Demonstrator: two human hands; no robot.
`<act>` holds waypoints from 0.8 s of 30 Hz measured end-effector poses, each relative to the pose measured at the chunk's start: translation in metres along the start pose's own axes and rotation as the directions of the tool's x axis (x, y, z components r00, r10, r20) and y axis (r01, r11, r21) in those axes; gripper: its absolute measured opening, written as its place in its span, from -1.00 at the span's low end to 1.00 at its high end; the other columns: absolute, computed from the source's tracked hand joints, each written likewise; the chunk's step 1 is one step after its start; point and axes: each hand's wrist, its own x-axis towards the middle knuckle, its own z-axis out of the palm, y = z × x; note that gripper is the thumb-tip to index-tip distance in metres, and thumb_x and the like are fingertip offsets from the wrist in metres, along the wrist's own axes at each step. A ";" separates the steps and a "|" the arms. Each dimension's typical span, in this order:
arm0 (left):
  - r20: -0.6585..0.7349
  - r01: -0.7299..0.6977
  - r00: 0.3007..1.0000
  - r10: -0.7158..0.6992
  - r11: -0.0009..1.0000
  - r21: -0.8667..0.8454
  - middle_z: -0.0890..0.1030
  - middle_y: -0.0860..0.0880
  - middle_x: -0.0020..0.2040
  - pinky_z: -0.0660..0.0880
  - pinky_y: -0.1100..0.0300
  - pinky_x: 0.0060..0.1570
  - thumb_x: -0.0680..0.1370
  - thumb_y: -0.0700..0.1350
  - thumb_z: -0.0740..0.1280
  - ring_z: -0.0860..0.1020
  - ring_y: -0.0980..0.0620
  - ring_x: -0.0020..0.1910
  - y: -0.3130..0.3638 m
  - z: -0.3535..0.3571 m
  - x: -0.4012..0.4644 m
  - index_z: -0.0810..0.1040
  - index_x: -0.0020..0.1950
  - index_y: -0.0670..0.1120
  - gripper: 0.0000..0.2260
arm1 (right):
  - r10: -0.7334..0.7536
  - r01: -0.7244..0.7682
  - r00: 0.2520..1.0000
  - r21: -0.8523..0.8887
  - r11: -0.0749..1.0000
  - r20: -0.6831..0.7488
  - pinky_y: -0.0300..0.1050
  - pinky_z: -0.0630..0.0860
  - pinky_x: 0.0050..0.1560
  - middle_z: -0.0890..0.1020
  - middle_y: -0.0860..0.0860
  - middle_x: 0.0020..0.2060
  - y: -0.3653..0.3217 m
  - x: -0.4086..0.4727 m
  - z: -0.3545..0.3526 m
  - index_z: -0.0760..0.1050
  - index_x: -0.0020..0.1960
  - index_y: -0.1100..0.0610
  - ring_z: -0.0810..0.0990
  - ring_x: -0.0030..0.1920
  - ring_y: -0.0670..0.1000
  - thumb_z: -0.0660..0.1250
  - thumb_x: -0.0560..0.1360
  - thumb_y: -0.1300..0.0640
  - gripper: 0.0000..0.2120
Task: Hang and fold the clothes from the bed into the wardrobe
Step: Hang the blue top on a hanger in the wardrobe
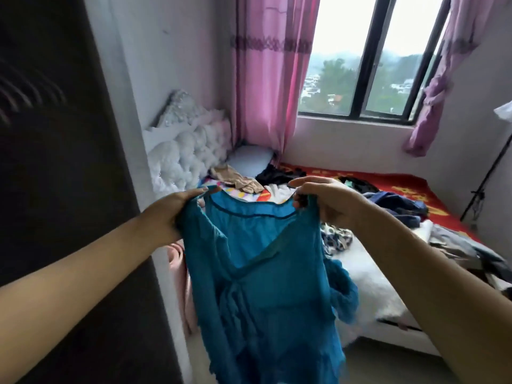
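Pink curtains (266,79) frame the window beyond the bed (368,286), where loose clothes (399,203) lie scattered. Before that bed, your left hand (169,214) and right hand (327,200) each pinch a shoulder of the blue top (257,273), apparently sheer, hanging full length.

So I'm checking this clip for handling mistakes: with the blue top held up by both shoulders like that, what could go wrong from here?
1. The blue top looks thin and sheer; the left hand and right hand pinch only its shoulders, so a hard pull might stretch the neckline.
2. Its ruffled sleeve dangles loose and could snag or fold in crooked.
3. Clothes remain scattered on the bed; a dropped top could get mixed in again.
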 end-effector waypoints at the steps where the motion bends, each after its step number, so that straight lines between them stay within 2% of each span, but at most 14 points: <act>1: -0.061 -0.037 0.998 0.034 0.998 -0.058 0.48 0.04 -0.56 0.41 0.37 -0.59 0.62 -0.15 0.12 0.45 0.15 -0.62 0.009 -0.011 -0.008 0.66 -0.21 -0.09 -0.65 | -0.009 0.008 0.998 0.022 1.000 0.062 -0.25 0.55 -0.41 0.58 0.13 -0.41 -0.004 0.009 0.017 0.52 -0.01 0.30 0.57 -0.47 -0.01 0.22 0.54 0.38 -0.88; 3: -0.167 -0.124 0.981 0.104 0.985 -0.117 0.59 0.01 -0.47 0.45 0.36 -0.56 0.63 -0.14 0.13 0.53 0.14 -0.56 0.025 -0.034 -0.024 0.57 -0.08 -0.10 -0.76 | 0.019 -0.031 0.979 0.057 0.998 0.201 -0.20 0.59 -0.33 0.61 0.16 -0.30 -0.011 0.027 0.043 0.53 0.05 0.31 0.61 -0.38 0.04 0.25 0.54 0.31 -0.86; 5: -0.232 -0.205 0.959 0.165 0.966 -0.157 0.66 0.00 -0.36 0.53 0.32 -0.46 0.62 -0.13 0.15 0.61 0.14 -0.44 0.037 -0.058 -0.041 0.58 -0.08 -0.09 -0.77 | 0.059 -0.073 0.946 0.032 0.997 0.319 -0.12 0.63 -0.25 0.67 0.16 -0.20 -0.017 0.045 0.060 0.55 0.08 0.26 0.67 -0.27 0.09 0.23 0.56 0.28 -0.83; 7: -0.282 -0.282 0.930 0.235 0.949 -0.140 0.69 -0.01 -0.25 0.59 0.29 -0.31 0.61 -0.13 0.18 0.65 0.13 -0.31 0.046 -0.081 -0.061 0.66 -0.12 -0.08 -0.73 | 0.101 -0.079 0.896 -0.068 0.995 0.432 -0.10 0.64 -0.22 0.70 0.09 -0.13 -0.020 0.065 0.079 0.55 0.10 0.19 0.70 -0.19 0.09 0.16 0.58 0.28 -0.79; 9: -0.323 -0.336 0.903 0.284 0.934 -0.119 0.69 -0.03 -0.17 0.61 0.26 -0.25 0.57 -0.12 0.23 0.66 0.10 -0.26 0.052 -0.099 -0.082 0.68 -0.12 -0.08 -0.77 | 0.131 -0.043 0.853 -0.182 0.982 0.504 -0.13 0.63 -0.30 0.71 0.07 -0.13 -0.021 0.082 0.103 0.52 0.11 0.19 0.70 -0.22 0.07 0.12 0.60 0.30 -0.77; 12: -0.421 -0.420 0.823 0.382 0.907 0.001 0.66 -0.02 -0.15 0.59 0.25 -0.24 0.47 -0.08 0.31 0.64 0.09 -0.25 0.063 -0.121 -0.114 0.65 -0.08 -0.07 -0.85 | 0.131 0.124 0.825 -0.403 0.907 0.549 -0.28 0.50 -0.49 0.68 0.08 -0.26 -0.018 0.097 0.160 0.51 0.07 0.20 0.65 -0.38 -0.04 0.10 0.63 0.30 -0.79; 14: -0.473 -0.435 0.763 0.441 0.891 0.130 0.63 0.00 -0.18 0.57 0.24 -0.25 0.49 -0.09 0.31 0.61 0.10 -0.25 0.070 -0.128 -0.131 0.64 -0.04 -0.07 -0.86 | 0.098 0.269 0.810 -0.514 0.814 0.578 -0.31 0.46 -0.51 0.63 0.11 -0.25 -0.016 0.100 0.195 0.53 0.01 0.15 0.60 -0.38 -0.02 0.10 0.63 0.31 -0.76; 18: -0.593 -0.434 0.618 0.516 0.853 0.290 0.65 0.01 -0.21 0.55 0.28 -0.31 0.58 -0.13 0.27 0.61 0.10 -0.24 0.078 -0.139 -0.157 0.63 0.00 -0.09 -0.85 | 0.059 0.450 0.763 -0.594 0.668 0.644 -0.07 0.58 -0.22 0.59 0.23 -0.04 -0.012 0.104 0.262 0.53 -0.19 0.03 0.58 -0.15 0.19 0.14 0.58 0.33 -0.68; 20: -0.643 -0.385 0.573 0.508 0.859 0.337 0.66 0.01 -0.18 0.56 0.27 -0.28 0.57 -0.11 0.29 0.61 0.09 -0.20 0.082 -0.148 -0.168 0.64 0.00 -0.09 -0.85 | 0.082 0.493 0.735 -0.613 0.618 0.674 -0.22 0.56 -0.37 0.56 0.18 -0.11 -0.013 0.099 0.291 0.51 -0.14 0.08 0.54 -0.26 0.10 0.12 0.57 0.36 -0.72; 21: -0.662 -0.370 0.559 0.499 0.865 0.340 0.66 0.00 -0.17 0.56 0.27 -0.27 0.57 -0.11 0.29 0.61 0.08 -0.19 0.085 -0.152 -0.172 0.64 0.00 -0.09 -0.85 | 0.116 0.512 0.712 -0.625 0.590 0.693 -0.23 0.55 -0.43 0.54 0.14 -0.17 -0.016 0.095 0.305 0.49 -0.08 0.10 0.52 -0.30 0.06 0.10 0.58 0.36 -0.74; 23: -0.680 -0.362 0.547 0.488 0.871 0.333 0.68 -0.01 -0.19 0.58 0.28 -0.25 0.57 -0.12 0.30 0.63 0.07 -0.19 0.094 -0.164 -0.180 0.64 -0.01 -0.11 -0.86 | 0.128 0.621 0.654 -0.626 0.472 0.745 -0.15 0.55 -0.34 0.58 0.16 -0.17 -0.028 0.087 0.336 0.48 0.04 0.12 0.56 -0.27 0.07 0.11 0.58 0.30 -0.79; 24: -0.684 -0.357 0.550 0.479 0.875 0.326 0.69 -0.02 -0.20 0.59 0.27 -0.25 0.57 -0.12 0.30 0.65 0.08 -0.20 0.100 -0.171 -0.183 0.64 -0.02 -0.11 -0.86 | 0.015 0.708 0.620 -0.568 0.419 0.784 -0.17 0.51 -0.29 0.62 0.19 -0.10 -0.036 0.086 0.353 0.51 0.06 0.13 0.57 -0.22 0.07 0.14 0.57 0.28 -0.80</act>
